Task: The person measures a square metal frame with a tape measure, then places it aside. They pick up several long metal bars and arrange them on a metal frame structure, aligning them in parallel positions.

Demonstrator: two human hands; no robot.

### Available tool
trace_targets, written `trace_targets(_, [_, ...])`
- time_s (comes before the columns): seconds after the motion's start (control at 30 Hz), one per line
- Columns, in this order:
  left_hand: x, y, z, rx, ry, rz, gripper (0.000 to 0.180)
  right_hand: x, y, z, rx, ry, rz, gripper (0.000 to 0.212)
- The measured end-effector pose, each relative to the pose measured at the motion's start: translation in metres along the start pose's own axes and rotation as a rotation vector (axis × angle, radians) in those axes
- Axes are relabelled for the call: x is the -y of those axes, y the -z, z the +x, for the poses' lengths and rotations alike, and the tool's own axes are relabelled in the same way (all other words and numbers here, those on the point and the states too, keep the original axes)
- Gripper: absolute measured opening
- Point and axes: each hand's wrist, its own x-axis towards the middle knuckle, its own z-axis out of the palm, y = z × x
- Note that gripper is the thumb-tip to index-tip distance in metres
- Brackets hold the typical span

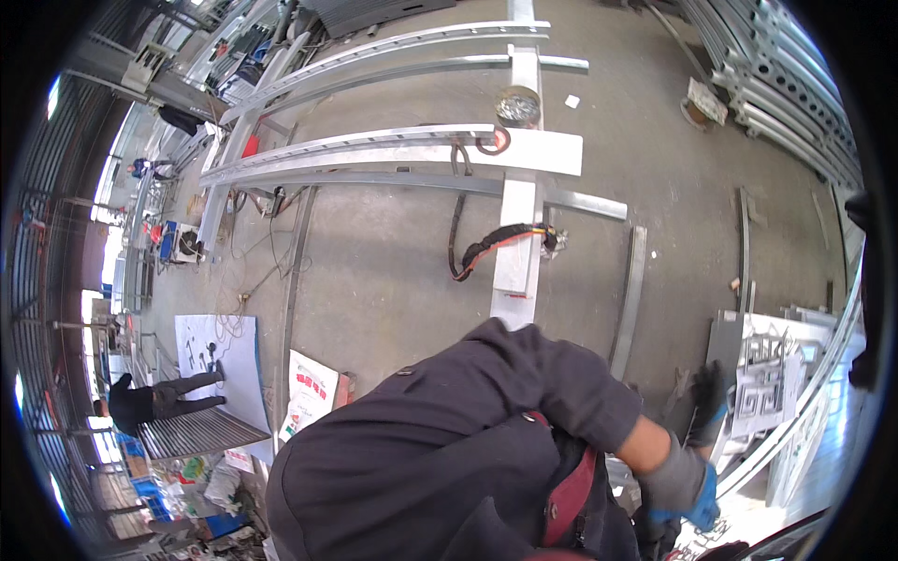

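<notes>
My left hand (pixel 687 488), in a grey glove with blue fingers, reaches to the lower right past my dark sleeve. Its fingers curl downward near pale metal pieces, and whatever they may hold is hidden. Just beyond its wrist is my right hand (pixel 708 404), in a dark glove with some blue, its forearm mostly hidden behind the left one. Its fingers are too dark to read. Beside it lie a pale panel with geometric fretwork (pixel 760 379) and long white metal bars (pixel 795 439).
A frame of pale steel beams (pixel 374 150) stands ahead, with a black cable (pixel 496 245) over one beam and a round tin (pixel 518 107) on it. Steel bars (pixel 629 299) lie on the floor. Stacked profiles (pixel 786 84) fill the far right. Another person (pixel 140 404) stands at left.
</notes>
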Motion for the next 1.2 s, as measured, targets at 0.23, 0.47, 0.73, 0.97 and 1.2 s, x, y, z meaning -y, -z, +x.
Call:
trace_targets(0.23, [-0.039, 0.103, -0.253, -0.542, 0.743, -0.469, 0.039, -0.043, -0.207, -0.036, 0.318, 0.074, -0.346, 0.044])
trace_targets(0.47, [-0.174, 0.045, -0.373, -1.268, 1.142, -0.826, 0.043, -0.049, -0.305, -0.051, 0.494, 0.254, -0.707, 0.044])
trace_targets(0.73, [-0.178, -0.007, -0.437, -1.534, 0.767, -0.734, 0.082, -0.02, -0.423, -0.042, 0.56, 0.37, -0.877, 0.047])
trace_targets(0.97, [-0.261, 0.001, -0.582, -1.539, 0.692, -0.765, 0.097, -0.033, -0.613, -0.056, 0.546, 0.58, -0.903, 0.044])
trace_targets(1.2, [-0.362, 0.035, -0.68, -1.568, 0.873, -0.628, 0.052, -0.081, -0.76, -0.102, 0.784, 0.644, -1.088, 0.048])
